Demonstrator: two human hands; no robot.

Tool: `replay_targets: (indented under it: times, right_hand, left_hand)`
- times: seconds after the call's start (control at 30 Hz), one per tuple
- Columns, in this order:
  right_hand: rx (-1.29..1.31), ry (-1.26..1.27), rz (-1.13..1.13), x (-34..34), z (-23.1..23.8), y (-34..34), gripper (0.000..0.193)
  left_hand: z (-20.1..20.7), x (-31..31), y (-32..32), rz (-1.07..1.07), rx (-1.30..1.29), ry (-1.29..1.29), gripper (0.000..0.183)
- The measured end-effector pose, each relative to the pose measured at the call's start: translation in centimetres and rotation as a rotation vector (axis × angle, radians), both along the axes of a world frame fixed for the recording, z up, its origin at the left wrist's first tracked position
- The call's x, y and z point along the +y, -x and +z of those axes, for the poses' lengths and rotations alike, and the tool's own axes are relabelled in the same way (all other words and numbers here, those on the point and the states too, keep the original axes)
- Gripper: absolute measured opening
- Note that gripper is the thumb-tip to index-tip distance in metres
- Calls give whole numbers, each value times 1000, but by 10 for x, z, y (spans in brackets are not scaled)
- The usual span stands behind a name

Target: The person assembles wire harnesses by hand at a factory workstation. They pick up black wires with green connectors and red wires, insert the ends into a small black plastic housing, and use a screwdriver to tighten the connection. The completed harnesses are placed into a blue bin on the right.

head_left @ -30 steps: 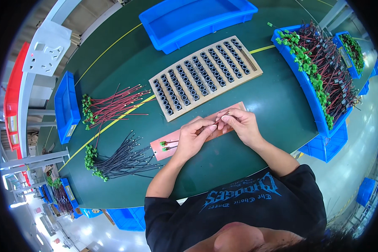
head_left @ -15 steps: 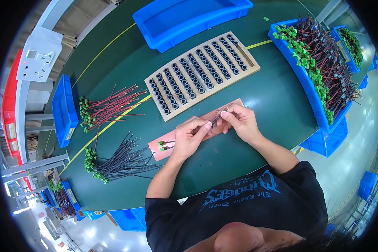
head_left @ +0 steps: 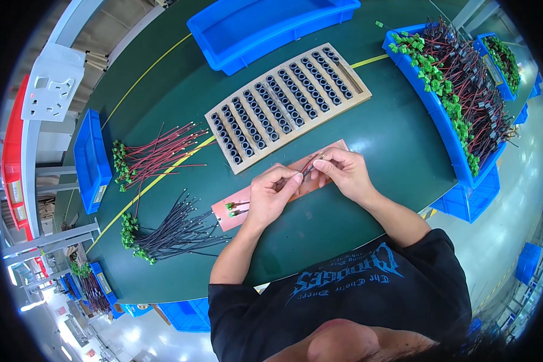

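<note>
Above a copper-coloured strip board, my left hand pinches thin cables between thumb and forefinger. My right hand, also closed, grips the same cables close to their far ends. A red and a dark wire show in the short gap between the hands. Two green connectors with dark leads lie at the board's left end, and those leads run under my left hand. Whether they join the held cables is hidden. My fingers cover the cable tips in part.
Beyond the hands lies a wooden rack with rows of black sockets. Red cables and black cables with green connectors lie left. A full blue bin stands right, a blue tray at the back, another blue tray far left.
The right hand has shifted very slightly toward the left hand. Both hands keep their pinch on the cables, and the whole view has moved a little.
</note>
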State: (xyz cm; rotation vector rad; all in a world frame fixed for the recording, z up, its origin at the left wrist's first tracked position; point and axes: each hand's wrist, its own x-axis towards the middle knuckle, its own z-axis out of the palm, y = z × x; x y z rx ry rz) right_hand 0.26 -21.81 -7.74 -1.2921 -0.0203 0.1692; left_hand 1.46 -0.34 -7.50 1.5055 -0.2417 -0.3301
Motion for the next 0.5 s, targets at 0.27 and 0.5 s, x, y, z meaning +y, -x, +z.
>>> replay_targets:
  times: [0.27,0.5]
  right_hand:
    - [42,43,-11,0,-2,0,19]
    - [43,22,-1,0,2,-1,20]
  left_hand:
    - [0,4,-1,-74,-50,-53,6]
    - [5,-9,-3,-3,-38,-117,8]
